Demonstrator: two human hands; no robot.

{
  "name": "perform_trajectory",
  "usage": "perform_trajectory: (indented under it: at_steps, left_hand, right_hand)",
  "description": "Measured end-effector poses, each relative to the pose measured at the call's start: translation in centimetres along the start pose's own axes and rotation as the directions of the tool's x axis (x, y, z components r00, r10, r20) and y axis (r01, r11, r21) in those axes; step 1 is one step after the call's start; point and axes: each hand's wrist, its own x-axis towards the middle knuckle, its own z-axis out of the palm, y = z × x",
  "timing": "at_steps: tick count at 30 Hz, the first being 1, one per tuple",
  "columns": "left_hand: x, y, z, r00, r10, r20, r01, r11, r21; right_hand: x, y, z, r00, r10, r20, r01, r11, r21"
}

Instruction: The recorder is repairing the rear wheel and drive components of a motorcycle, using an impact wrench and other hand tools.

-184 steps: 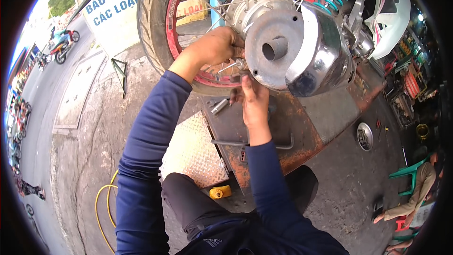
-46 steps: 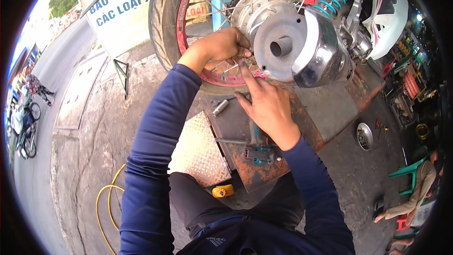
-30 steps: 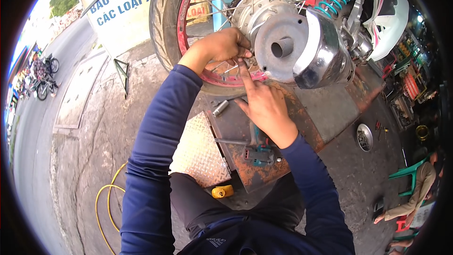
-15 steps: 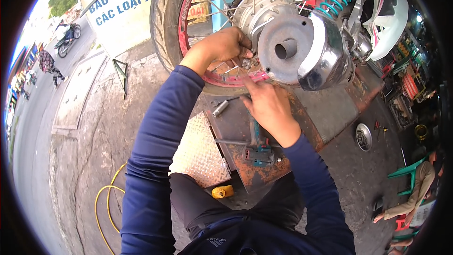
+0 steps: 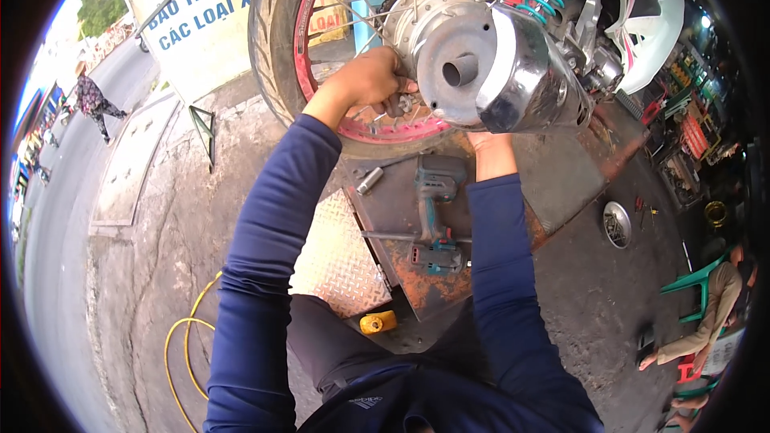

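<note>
My left hand [image 5: 370, 80] reaches in beside the hub [image 5: 405, 32] of a motorbike's spoked rear wheel. Its fingers are closed round a small, nut-like metal part [image 5: 405, 103] at the lower left of the exhaust muffler [image 5: 533, 68]. The muffler has a grey round end plate with a short pipe and a shiny chrome shell. Only the heel and wrist of my right hand [image 5: 489, 143] show below the muffler; its fingers are hidden behind it.
A teal impact wrench [image 5: 433, 216] lies on the rusty metal lift [image 5: 425, 293], near a steel socket [image 5: 370, 181]. A metal bowl of small parts [image 5: 617, 224] stands right. A yellow hose [image 5: 188, 321] curls left. A seated person's leg [image 5: 706, 305] is far right.
My right hand has moved from in front of the rim, above the impact wrench, to underneath and behind the muffler. My left hand stays at the small metal part. The view has shifted slightly.
</note>
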Motion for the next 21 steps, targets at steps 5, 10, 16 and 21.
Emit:
perform_trajectory:
  at_steps: [5,10,16,21]
  left_hand:
    - [0.1,-0.2,0.3,0.995,0.086,-0.059,-0.075,0.983,0.17]
    - [-0.1,0.2,-0.1,0.992,-0.125,0.031,0.127,0.99,-0.062]
    - [-0.2,1.0,-0.4,0.979,-0.197,0.052,0.2,0.977,-0.07]
    - [-0.8,1.2,0.0,0.984,-0.178,-0.029,0.176,0.983,-0.054]
  right_hand:
    - [-0.7,0.2,-0.7,0.867,-0.351,0.353,0.432,0.178,-0.884]
    - [-4.8,0.2,1.2,0.686,-0.426,0.59,0.551,-0.225,-0.804]
    - [-7.4,0.9,4.5,0.685,-0.351,0.639,0.666,-0.053,-0.744]
    - [-7.0,1.5,4.7,0.641,-0.354,0.681,0.709,-0.067,-0.702]
